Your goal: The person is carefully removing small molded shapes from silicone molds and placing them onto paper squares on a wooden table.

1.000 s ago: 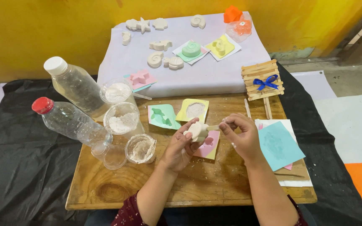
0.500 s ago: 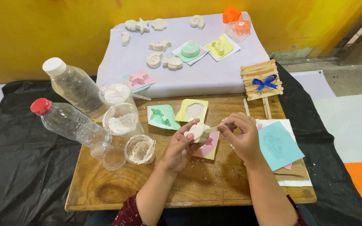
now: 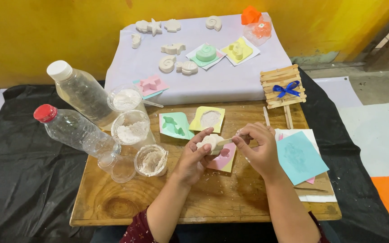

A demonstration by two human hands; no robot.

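Head view: left hand (image 3: 193, 155) grips a pale, lumpy plaster cast (image 3: 210, 142) — right hand (image 3: 260, 150) pinches a stick (image 3: 227, 141).

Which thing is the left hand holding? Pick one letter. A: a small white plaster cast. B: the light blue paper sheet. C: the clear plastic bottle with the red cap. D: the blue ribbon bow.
A: the left hand grips the small white plaster cast above the wooden table.

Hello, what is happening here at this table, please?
A person sits at a wooden table. The left hand holds a small white plaster cast, and the right hand presses a thin stick against it. A pink mould lies under the hands. Cups of white powder and two bottles stand to the left.
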